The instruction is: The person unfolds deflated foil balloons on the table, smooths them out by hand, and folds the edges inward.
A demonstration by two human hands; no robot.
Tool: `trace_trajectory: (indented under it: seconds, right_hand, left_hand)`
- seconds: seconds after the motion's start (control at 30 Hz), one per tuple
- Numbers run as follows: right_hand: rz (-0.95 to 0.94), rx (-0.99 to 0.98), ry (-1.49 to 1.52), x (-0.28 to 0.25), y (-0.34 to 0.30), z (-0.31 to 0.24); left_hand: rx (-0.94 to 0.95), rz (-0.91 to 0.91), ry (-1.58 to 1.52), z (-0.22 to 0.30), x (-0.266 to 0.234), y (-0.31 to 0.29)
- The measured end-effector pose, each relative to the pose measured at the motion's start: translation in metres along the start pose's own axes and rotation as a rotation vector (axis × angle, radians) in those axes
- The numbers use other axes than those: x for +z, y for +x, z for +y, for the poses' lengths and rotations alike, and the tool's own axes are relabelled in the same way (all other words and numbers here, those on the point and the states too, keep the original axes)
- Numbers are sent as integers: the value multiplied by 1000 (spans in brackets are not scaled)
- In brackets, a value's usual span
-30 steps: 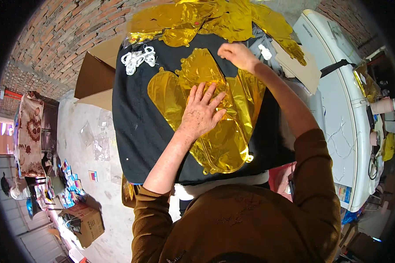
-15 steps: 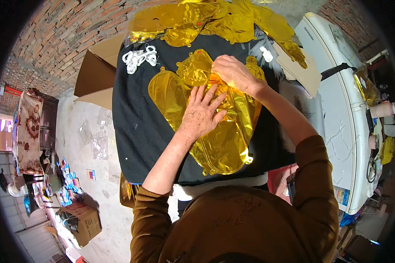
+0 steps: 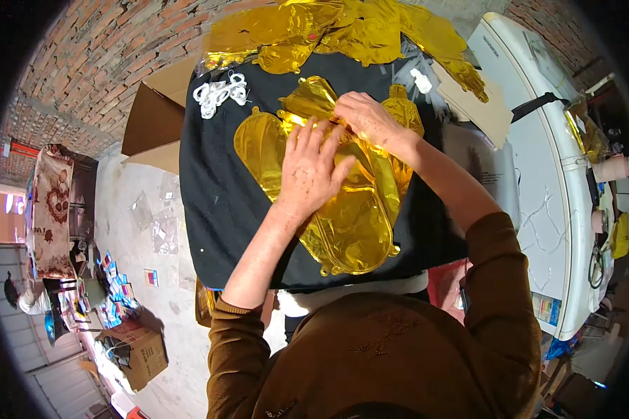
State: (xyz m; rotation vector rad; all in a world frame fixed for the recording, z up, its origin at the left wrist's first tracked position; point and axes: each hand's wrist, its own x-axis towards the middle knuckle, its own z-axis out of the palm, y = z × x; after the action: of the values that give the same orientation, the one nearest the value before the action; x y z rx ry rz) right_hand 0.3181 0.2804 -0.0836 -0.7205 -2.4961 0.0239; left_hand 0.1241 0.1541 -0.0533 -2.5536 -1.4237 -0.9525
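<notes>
Flat gold foil balloons (image 3: 356, 234) lie overlapping on a black cloth (image 3: 213, 230) in front of me, with rounded ends and small tabs at their edges. My left hand (image 3: 304, 171) rests over the middle of the foil, fingers spread and holding nothing. Just right of it, my right hand (image 3: 372, 122) has its fingers bent together on a creased part of the foil. Its fingertips are partly hidden, but they seem to grip the balloon. Beyond my left hand, one foil end (image 3: 313, 96) tilts up in a fold.
More gold foil balloons (image 3: 363, 35) are heaped along the far edge. A bundle of white string (image 3: 220, 94) lies at the far left, near a cardboard box (image 3: 157, 119). Clear plastic strips (image 3: 433, 105) and a small white object (image 3: 421, 80) sit far right, beside a white freezer (image 3: 541, 237).
My left hand has shifted slightly left and away from me, with its fingers lifted a little. The far foil piece, flatter before, is now folded and tilted. My right hand stays nearly in place.
</notes>
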Motion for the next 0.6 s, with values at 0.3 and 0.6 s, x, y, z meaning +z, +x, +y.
trace_trajectory:
  seconds: [0.3,0.6]
  right_hand:
    - [-106,51,-122,-4,-21,7]
    - [94,-25,-60,-1,-27,14]
  left_hand:
    - [-79,-103,-164,-39,56,64]
    - [-123,-238,40,-69,103,63]
